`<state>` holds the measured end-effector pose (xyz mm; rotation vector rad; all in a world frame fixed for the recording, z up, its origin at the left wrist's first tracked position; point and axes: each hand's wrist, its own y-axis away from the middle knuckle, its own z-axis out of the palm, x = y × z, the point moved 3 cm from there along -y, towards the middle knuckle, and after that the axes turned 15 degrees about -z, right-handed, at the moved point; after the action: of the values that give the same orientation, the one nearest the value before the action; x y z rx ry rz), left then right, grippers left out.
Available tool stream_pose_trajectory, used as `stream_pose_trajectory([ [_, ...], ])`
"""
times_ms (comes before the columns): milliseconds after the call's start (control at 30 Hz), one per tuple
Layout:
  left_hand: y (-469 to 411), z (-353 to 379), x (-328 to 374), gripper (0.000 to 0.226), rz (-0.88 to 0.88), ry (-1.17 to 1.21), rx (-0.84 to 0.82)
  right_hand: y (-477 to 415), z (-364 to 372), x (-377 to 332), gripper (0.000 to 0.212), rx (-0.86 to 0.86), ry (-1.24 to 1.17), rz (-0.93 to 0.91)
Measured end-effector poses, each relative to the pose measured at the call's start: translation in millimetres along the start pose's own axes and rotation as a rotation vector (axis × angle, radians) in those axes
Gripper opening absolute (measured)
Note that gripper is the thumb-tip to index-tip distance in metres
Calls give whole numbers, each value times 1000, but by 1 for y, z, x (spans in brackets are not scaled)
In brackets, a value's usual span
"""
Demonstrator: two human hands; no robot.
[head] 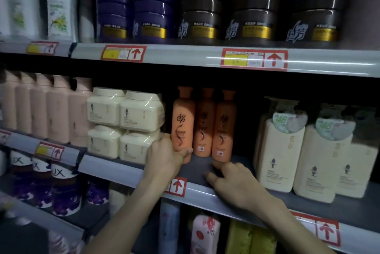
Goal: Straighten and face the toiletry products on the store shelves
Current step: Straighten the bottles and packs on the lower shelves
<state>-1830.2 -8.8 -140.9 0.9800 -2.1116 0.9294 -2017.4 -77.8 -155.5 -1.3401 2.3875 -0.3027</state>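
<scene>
Three orange bottles stand upright in a row on the middle shelf. My left hand grips the base of the leftmost orange bottle, thumb across its front. The middle orange bottle and the right orange bottle stand side by side behind it, labels facing out. Just below the right bottle, my right hand rests on the bare shelf with loosely curled fingers and holds nothing.
Cream square jars are stacked left of the orange bottles, pink bottles further left. Large cream pump bottles stand to the right. Dark and purple tubs fill the upper shelf. The shelf rail carries red price tags.
</scene>
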Motion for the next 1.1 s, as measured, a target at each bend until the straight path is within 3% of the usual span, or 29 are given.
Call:
stream_pose_trajectory([
  [300, 8, -1, -2, 41, 63, 21, -9, 1, -5, -2, 59, 33, -4, -26],
  [400, 21, -13, -4, 30, 83, 71, -3, 23, -22, -12, 40, 303, -110, -107],
  [500, 68, -35, -13, 25, 155, 293, 91, 80, -30, -21, 22, 620, -324, -249],
  [600, 134, -40, -43, 11, 168, 379, 162, 150, -2, -13, 16, 655, -390, -274],
  [767, 188, 40, -122, 28, -96, 266, -215, 231, 99, 40, 23, 390, -475, 68],
  [833, 196, 65, -133, 53, -178, 242, -325, 254, 119, 54, 34, 344, -488, 176],
  [900, 195, 81, -132, 79, -205, 207, -434, 273, 119, 68, 38, 391, -491, 270],
  [967, 186, 94, -129, 87, -174, 190, -472, 290, 107, 86, 38, 516, -460, 371],
  [1033, 180, 105, -127, 79, -185, 168, -462, 305, 93, 109, 37, 636, -425, 457],
  [1100, 179, 113, -122, 58, -193, 132, -419, 317, 82, 132, 38, 730, -402, 528],
])
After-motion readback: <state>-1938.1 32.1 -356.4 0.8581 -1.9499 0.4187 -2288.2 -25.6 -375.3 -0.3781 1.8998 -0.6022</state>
